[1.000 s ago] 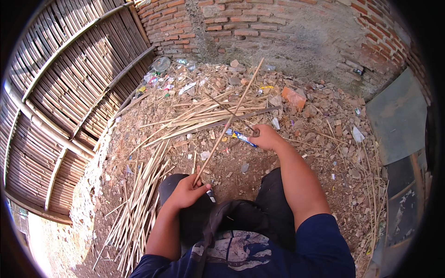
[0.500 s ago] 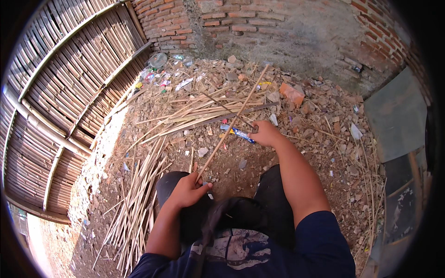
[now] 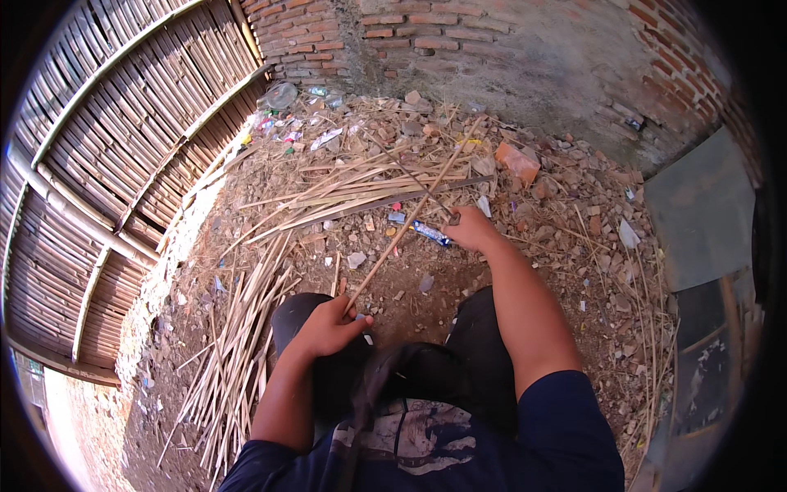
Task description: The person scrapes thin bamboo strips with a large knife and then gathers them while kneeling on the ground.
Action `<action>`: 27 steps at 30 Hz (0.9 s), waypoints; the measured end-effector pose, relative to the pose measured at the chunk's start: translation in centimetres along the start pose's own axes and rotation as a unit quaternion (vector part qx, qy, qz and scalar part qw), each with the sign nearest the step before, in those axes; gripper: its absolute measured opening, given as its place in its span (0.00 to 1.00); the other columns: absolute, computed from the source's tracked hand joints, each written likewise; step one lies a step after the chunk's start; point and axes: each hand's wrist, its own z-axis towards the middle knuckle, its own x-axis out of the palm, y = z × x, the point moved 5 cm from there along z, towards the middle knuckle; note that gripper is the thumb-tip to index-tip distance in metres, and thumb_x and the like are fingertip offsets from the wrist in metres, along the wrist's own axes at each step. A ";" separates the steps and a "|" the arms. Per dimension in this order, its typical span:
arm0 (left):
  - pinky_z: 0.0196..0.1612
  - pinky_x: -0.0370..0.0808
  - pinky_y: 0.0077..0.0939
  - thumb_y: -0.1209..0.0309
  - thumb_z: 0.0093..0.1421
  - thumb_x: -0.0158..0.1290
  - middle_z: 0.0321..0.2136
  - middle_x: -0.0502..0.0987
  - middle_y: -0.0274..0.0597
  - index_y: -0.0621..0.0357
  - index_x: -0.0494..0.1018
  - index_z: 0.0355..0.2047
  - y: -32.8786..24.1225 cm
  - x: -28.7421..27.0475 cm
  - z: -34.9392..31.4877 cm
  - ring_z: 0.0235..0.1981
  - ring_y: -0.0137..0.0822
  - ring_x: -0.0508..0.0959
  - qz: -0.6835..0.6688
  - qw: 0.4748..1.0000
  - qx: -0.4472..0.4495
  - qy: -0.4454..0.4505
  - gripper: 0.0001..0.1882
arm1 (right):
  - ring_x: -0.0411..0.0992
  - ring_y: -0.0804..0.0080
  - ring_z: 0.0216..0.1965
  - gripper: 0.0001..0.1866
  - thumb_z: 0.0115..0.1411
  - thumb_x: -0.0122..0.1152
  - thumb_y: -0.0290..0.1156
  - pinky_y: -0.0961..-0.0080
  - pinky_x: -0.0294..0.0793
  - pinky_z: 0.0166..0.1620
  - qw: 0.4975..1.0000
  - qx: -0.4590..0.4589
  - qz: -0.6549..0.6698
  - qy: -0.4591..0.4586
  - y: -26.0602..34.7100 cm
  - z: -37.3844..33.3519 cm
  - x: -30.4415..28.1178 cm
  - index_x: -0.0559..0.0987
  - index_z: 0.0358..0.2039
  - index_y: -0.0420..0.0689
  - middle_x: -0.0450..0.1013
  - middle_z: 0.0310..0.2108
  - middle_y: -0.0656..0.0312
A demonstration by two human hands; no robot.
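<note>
My left hand (image 3: 329,325), in front of my left knee, is closed around the near end of a long thin bamboo strip (image 3: 395,243). The strip slants away to the far right, over the debris. In my right hand (image 3: 473,230) is a long, narrow, dark knife-like tool (image 3: 414,178), whose exact kind is unclear. It points to the far left and crosses the strip beyond its middle; whether they touch I cannot tell. Beside my left leg lies a loose bundle of split bamboo strips (image 3: 238,361). More bamboo strips (image 3: 328,197) lie across the ground ahead.
A blue wrapper (image 3: 430,233) lies near my right hand. Rubble and plastic litter cover the ground, with an orange brick chunk (image 3: 517,162) on the right. A brick wall (image 3: 459,41) stands ahead, a bamboo-slat panel (image 3: 139,123) on the left, and a grey sheet (image 3: 701,205) on the right.
The dark tool's far end has swung away from me and its angle to the strip has changed. My right hand has shifted slightly. My left hand still grips the strip's near end.
</note>
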 end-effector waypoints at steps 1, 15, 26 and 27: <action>0.31 0.72 0.33 0.53 0.58 0.64 0.21 0.73 0.42 0.61 0.70 0.28 0.0 0.0 -0.1 0.24 0.36 0.74 -0.006 1.000 -0.001 -0.002 0.23 | 0.78 0.51 0.45 0.30 0.51 0.68 0.42 0.60 0.76 0.47 0.999 0.018 0.032 -0.033 -0.1 0.0 -0.5 0.79 0.52 0.38 0.79 0.41 0.47; 0.33 0.73 0.35 0.51 0.58 0.63 0.22 0.75 0.44 0.61 0.71 0.29 -0.3 0.4 -0.1 0.26 0.40 0.77 0.004 1.000 -0.007 0.010 0.24 | 0.79 0.58 0.42 0.35 0.50 0.67 0.41 0.64 0.76 0.47 0.999 0.041 0.017 0.016 -1.8 -0.3 -0.9 0.75 0.58 0.38 0.79 0.42 0.47; 0.34 0.73 0.35 0.51 0.58 0.63 0.22 0.75 0.46 0.62 0.72 0.30 0.5 -0.1 -0.1 0.26 0.42 0.78 -0.003 1.000 0.000 -0.001 0.24 | 0.77 0.53 0.49 0.31 0.50 0.70 0.45 0.63 0.76 0.51 0.978 -0.070 -0.110 0.159 4.1 -2.8 2.3 0.80 0.52 0.41 0.78 0.46 0.43; 0.33 0.73 0.35 0.51 0.58 0.63 0.22 0.75 0.46 0.62 0.72 0.30 0.2 0.1 0.0 0.26 0.42 0.78 0.000 1.000 0.009 0.000 0.24 | 0.78 0.53 0.48 0.30 0.50 0.70 0.45 0.62 0.76 0.51 0.984 -0.059 -0.098 0.135 2.4 -2.0 2.1 0.81 0.52 0.42 0.78 0.45 0.43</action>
